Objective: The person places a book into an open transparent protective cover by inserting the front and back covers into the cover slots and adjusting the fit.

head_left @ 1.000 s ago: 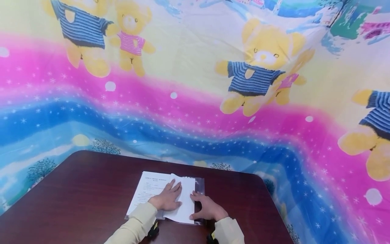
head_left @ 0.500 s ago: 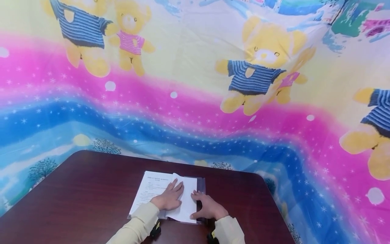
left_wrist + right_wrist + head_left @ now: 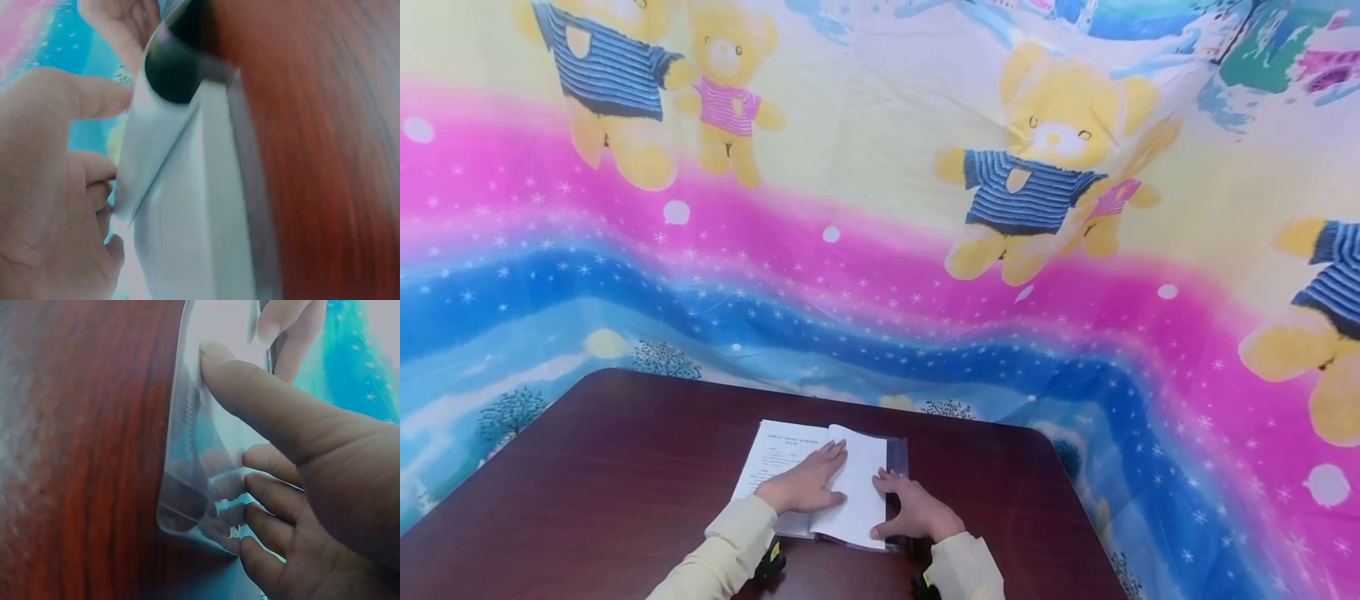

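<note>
An open booklet lies on the table, its left page [image 3: 775, 454] printed with dark text and its right page [image 3: 863, 508] plain white. A clear plastic cover [image 3: 897, 460] sticks out past the right page's edge. My left hand [image 3: 803, 486] rests on the booklet near the fold, fingers extended. Spread along the right page's edge, my right hand [image 3: 917, 508] touches the paper with thumb and fingertips. In the right wrist view the thumb lies on the page and the fingertips meet the clear cover [image 3: 181, 500]. The left wrist view shows a sheet [image 3: 140, 169] curving up beside the left fingers.
The dark reddish-brown table [image 3: 602, 475] extends around the booklet on all sides. Behind it hangs a colourful cloth [image 3: 850, 283] printed with teddy bears and snowflakes. A black strap device [image 3: 770, 560] sits at the left wrist.
My left hand has drawn back slightly to the left, its fingers closer together. The booklet has shifted a little to the right in view. The right hand stays at the page's edge.
</note>
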A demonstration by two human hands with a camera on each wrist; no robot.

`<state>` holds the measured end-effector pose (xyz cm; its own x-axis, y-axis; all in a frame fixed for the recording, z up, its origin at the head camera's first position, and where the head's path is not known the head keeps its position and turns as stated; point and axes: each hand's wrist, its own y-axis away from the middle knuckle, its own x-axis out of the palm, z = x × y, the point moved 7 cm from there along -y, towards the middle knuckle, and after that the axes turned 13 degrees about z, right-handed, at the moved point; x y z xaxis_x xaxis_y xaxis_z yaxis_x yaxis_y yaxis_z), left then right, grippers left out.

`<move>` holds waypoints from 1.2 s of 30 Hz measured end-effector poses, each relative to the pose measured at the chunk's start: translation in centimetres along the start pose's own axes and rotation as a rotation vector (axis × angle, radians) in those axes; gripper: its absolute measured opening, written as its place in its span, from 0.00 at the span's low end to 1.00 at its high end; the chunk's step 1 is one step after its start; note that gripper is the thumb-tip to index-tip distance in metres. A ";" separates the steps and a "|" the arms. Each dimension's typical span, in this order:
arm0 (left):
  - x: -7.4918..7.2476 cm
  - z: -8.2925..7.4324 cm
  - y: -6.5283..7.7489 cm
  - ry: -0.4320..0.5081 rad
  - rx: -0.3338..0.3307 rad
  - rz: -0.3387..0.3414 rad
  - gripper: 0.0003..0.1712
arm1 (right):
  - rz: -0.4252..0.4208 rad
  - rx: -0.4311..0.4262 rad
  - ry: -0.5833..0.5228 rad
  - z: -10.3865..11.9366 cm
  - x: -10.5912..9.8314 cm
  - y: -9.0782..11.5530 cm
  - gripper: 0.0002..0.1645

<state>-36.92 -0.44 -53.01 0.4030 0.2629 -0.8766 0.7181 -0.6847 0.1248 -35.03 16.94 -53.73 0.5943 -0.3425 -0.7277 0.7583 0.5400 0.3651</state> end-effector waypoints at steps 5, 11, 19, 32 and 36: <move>-0.4 0.6 1.2 0.031 0.008 0.015 0.43 | 0.005 -0.023 -0.012 -0.1 0.1 0.0 0.50; 0.3 0.3 1.4 0.006 0.034 0.031 0.40 | 0.004 -0.036 -0.017 0.0 0.1 0.4 0.50; 1.0 -0.2 1.4 -0.056 0.033 0.033 0.38 | -0.003 -0.046 0.001 0.1 0.3 0.6 0.50; 2.8 1.2 0.0 -0.016 -0.022 -0.006 0.38 | -0.011 -0.065 0.017 0.6 0.6 0.0 0.50; 2.9 1.0 -0.2 -0.017 -0.053 -0.003 0.38 | -0.019 -0.073 0.023 0.8 0.7 -0.1 0.49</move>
<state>-36.43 -0.24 -56.05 0.3912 0.2534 -0.8847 0.7489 -0.6464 0.1460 -34.46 16.01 -53.82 0.5731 -0.3355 -0.7477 0.7471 0.5889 0.3084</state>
